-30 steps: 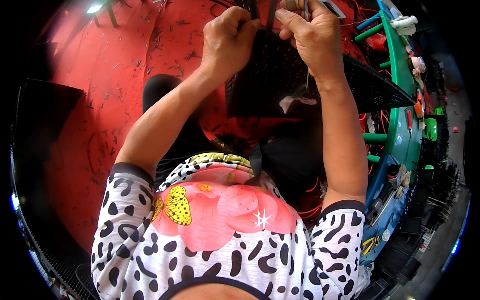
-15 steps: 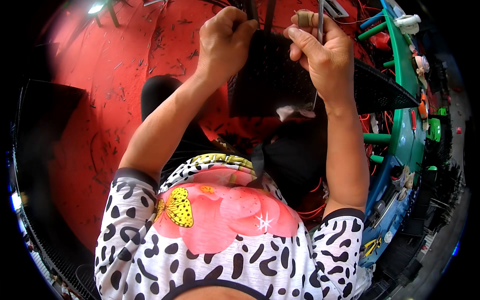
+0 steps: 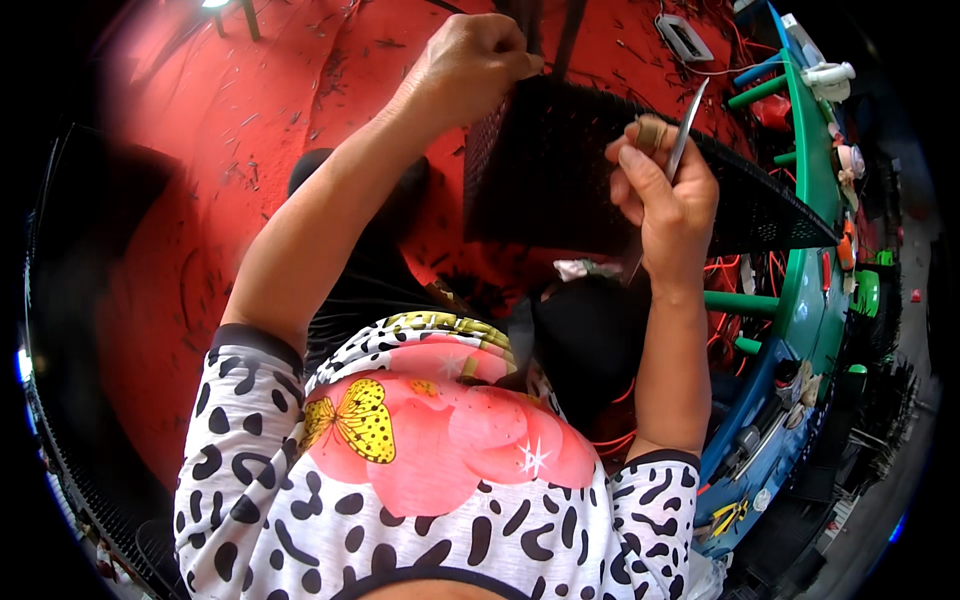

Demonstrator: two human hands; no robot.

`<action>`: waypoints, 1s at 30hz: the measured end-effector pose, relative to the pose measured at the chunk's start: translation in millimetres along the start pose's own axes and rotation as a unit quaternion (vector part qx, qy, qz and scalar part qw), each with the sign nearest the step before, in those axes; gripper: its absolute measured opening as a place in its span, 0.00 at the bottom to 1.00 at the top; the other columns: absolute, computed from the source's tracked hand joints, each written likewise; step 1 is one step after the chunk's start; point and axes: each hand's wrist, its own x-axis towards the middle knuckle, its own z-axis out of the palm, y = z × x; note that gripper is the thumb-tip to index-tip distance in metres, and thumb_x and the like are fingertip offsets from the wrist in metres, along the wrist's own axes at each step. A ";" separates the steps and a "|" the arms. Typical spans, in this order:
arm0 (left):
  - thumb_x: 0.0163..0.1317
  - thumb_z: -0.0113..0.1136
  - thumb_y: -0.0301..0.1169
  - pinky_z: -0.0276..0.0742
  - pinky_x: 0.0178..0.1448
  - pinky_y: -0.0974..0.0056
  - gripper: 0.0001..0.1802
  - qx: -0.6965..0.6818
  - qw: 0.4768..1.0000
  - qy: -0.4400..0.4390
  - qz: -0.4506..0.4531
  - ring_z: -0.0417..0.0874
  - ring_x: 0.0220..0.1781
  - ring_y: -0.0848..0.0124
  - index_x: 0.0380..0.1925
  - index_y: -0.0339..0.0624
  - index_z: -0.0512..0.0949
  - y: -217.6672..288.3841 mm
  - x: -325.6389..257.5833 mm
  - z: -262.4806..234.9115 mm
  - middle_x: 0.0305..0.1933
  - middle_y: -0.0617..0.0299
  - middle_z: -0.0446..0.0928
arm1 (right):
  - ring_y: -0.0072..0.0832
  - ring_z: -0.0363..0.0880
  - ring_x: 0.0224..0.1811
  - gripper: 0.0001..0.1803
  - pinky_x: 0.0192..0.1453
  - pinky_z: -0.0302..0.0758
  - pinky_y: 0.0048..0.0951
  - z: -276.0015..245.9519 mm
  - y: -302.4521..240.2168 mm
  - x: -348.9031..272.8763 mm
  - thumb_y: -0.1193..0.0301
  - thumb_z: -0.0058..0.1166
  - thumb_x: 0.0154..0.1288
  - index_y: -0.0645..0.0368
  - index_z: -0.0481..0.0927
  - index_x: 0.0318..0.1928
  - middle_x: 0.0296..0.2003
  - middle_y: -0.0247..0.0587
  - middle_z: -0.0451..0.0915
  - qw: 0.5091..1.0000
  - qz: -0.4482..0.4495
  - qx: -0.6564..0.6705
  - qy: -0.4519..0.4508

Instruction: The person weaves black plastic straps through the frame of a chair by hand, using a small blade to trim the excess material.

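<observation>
Nearest the camera is the person's shirt (image 3: 440,480), white with black spots and a pink patch bearing a yellow butterfly, filling the lower middle of the view. Both bare forearms rise from it toward the top.

Past the shirt, a dark lap shows between the arms, with a small pale scrap (image 3: 585,268) lying at its far edge. Orange wires (image 3: 610,440) trail beside the right elbow.

The right hand (image 3: 665,195) is raised above the lap, closed around a thin metal blade (image 3: 685,135) that sticks up and tilts to the right from between thumb and fingers. A tan wrap covers the tip of one finger (image 3: 652,132) next to the blade.

The left hand (image 3: 470,65) is farther up, fisted on the top edge of a black mesh panel (image 3: 560,170). The panel hangs from that grip and spreads down and right, passing behind the right hand; whether the blade touches it cannot be told. The two hands are apart, left higher than right.

At the right a green and blue bench (image 3: 815,230) curves along the rim, with green pegs (image 3: 745,302) jutting from its side and small tools on it.

Farthest is the red floor (image 3: 230,150), littered with fine scraps.
</observation>
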 end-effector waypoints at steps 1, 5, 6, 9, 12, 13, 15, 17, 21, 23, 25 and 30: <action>0.55 0.60 0.30 0.68 0.24 0.66 0.09 0.050 0.998 0.017 0.040 0.73 0.19 0.74 0.24 0.35 0.74 -0.7 3.4 0.4 0.18 0.61 0.72 | 0.15 0.71 0.20 0.08 0.20 0.61 0.15 -1.2 3.4 -3.2 0.75 0.53 0.59 0.64 0.75 0.40 0.27 0.37 0.78 1.000 0.004 0.000 -0.003; 0.54 0.59 0.34 0.65 0.26 0.66 0.11 0.044 0.999 0.011 0.028 0.70 0.20 0.73 0.24 0.36 0.74 3.5 1.2 -1.0 0.18 0.62 0.69 | 0.15 0.70 0.19 0.09 0.19 0.59 0.15 -1.5 12.0 -18.1 0.75 0.53 0.61 0.62 0.74 0.42 0.28 0.37 0.78 0.999 0.045 -0.001 0.000; 0.56 0.59 0.32 0.59 0.21 0.72 0.10 0.013 1.000 -0.002 0.007 0.62 0.17 0.82 0.22 0.39 0.71 5.2 0.4 -0.8 0.15 0.70 0.64 | 0.15 0.70 0.19 0.08 0.19 0.59 0.15 -2.2 14.3 -21.5 0.75 0.53 0.61 0.62 0.74 0.41 0.28 0.37 0.77 0.999 0.050 0.003 -0.005; 0.55 0.59 0.31 0.61 0.22 0.71 0.10 0.054 0.995 0.033 0.077 0.63 0.19 0.82 0.21 0.38 0.70 -1.3 0.3 0.2 0.15 0.70 0.64 | 0.15 0.69 0.19 0.08 0.18 0.58 0.14 -4.7 20.4 -32.3 0.76 0.53 0.60 0.63 0.74 0.41 0.28 0.36 0.77 0.997 0.078 0.013 -0.001; 0.55 0.59 0.31 0.62 0.24 0.70 0.11 0.045 0.993 0.038 0.098 0.64 0.19 0.82 0.20 0.38 0.69 -3.7 -0.3 1.4 0.15 0.70 0.63 | 0.15 0.69 0.19 0.09 0.18 0.58 0.14 -15.0 28.4 -44.7 0.77 0.53 0.60 0.64 0.73 0.41 0.27 0.36 0.77 0.994 0.111 0.003 0.006; 0.55 0.59 0.31 0.62 0.24 0.70 0.11 0.044 0.993 0.038 0.098 0.64 0.19 0.82 0.20 0.38 0.69 -2.6 -0.6 1.4 0.15 0.70 0.63 | 0.15 0.69 0.18 0.09 0.18 0.58 0.14 -20.3 31.0 -49.5 0.77 0.53 0.59 0.64 0.73 0.41 0.26 0.36 0.76 0.992 0.127 -0.008 0.016; 0.55 0.59 0.31 0.62 0.24 0.71 0.11 0.049 0.993 0.031 0.105 0.65 0.20 0.82 0.20 0.38 0.69 -1.1 -3.8 0.1 0.15 0.69 0.64 | 0.16 0.69 0.18 0.12 0.18 0.59 0.14 -34.2 36.3 -59.5 0.77 0.55 0.58 0.64 0.73 0.43 0.25 0.34 0.75 0.988 0.150 -0.025 0.018; 0.55 0.59 0.30 0.62 0.24 0.71 0.11 0.030 0.995 0.032 0.095 0.64 0.20 0.82 0.20 0.38 0.69 -0.4 -6.9 1.7 0.15 0.69 0.64 | 0.16 0.69 0.18 0.13 0.18 0.60 0.14 -54.0 42.1 -72.0 0.77 0.55 0.58 0.64 0.73 0.44 0.24 0.34 0.75 0.986 0.150 -0.052 0.044; 0.56 0.58 0.30 0.61 0.23 0.70 0.11 0.023 0.996 0.026 0.088 0.63 0.19 0.81 0.20 0.39 0.69 3.0 -13.2 4.0 0.15 0.69 0.64 | 0.16 0.69 0.18 0.20 0.18 0.62 0.14 -132.3 47.7 -107.5 0.71 0.56 0.59 0.63 0.71 0.51 0.24 0.33 0.75 0.956 0.131 -0.197 0.175; 0.56 0.58 0.30 0.61 0.23 0.71 0.11 0.026 0.994 0.031 0.097 0.63 0.19 0.82 0.20 0.39 0.68 3.5 -17.8 4.5 0.15 0.69 0.63 | 0.16 0.70 0.19 0.22 0.18 0.63 0.16 -194.1 45.3 -133.9 0.70 0.55 0.59 0.62 0.71 0.54 0.25 0.35 0.75 0.917 0.142 -0.270 0.257; 0.56 0.58 0.29 0.60 0.23 0.71 0.11 0.027 0.993 0.034 0.108 0.62 0.19 0.82 0.19 0.39 0.68 4.7 -21.4 3.2 0.15 0.70 0.62 | 0.18 0.71 0.20 0.22 0.19 0.66 0.17 -286.6 42.3 -174.4 0.72 0.54 0.58 0.62 0.71 0.54 0.29 0.37 0.77 0.859 0.164 -0.362 0.323; 0.57 0.58 0.27 0.57 0.20 0.73 0.13 -0.016 0.992 0.025 0.125 0.60 0.17 0.85 0.19 0.40 0.65 -3.0 -24.3 6.7 0.14 0.72 0.59 | 0.43 0.80 0.40 0.22 0.46 0.75 0.37 -456.0 25.6 -319.2 0.70 0.49 0.57 0.62 0.73 0.53 0.44 0.53 0.78 0.540 0.133 -0.737 0.385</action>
